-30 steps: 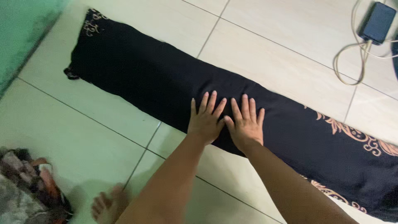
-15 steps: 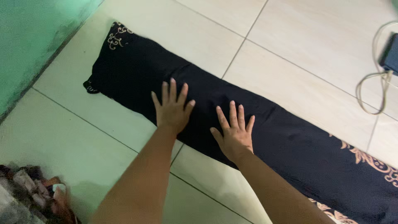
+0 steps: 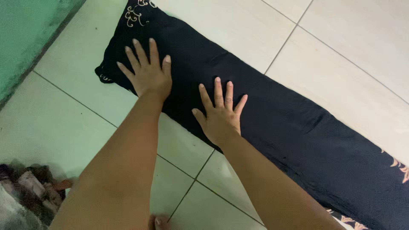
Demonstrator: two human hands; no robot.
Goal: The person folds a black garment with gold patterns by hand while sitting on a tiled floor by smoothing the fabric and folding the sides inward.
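While the head camera looked straight down, both bare arms reached forward from the bottom edge of the view, nearly straight at the elbow, with the palms turned down. The left hand (image 3: 148, 74) lay flat on the long black cloth (image 3: 264, 115), close to its far-left end, fingers spread wide and pointing away from the body; it gripped nothing, only pressed on the fabric. The right hand (image 3: 219, 116) lay flat too, just beside the left and nearer the body, its fingers fanned open and the thumb angled out to the left, the heel of the palm near the cloth's near edge; it also held nothing. That cloth was folded into a narrow strip and stretched diagonally over the pale tiled floor (image 3: 349, 64), from the upper left to the lower right. A pale scroll pattern (image 3: 135, 12) showed at its far-left end, and orange ornament (image 3: 400, 167) showed near the right border of the view. A green wall (image 3: 25, 38) ran along the upper left. A heap of mixed fabric (image 3: 25, 191) sat at the lower left, and a toe (image 3: 158, 221) peeked in at the bottom edge between the arms.
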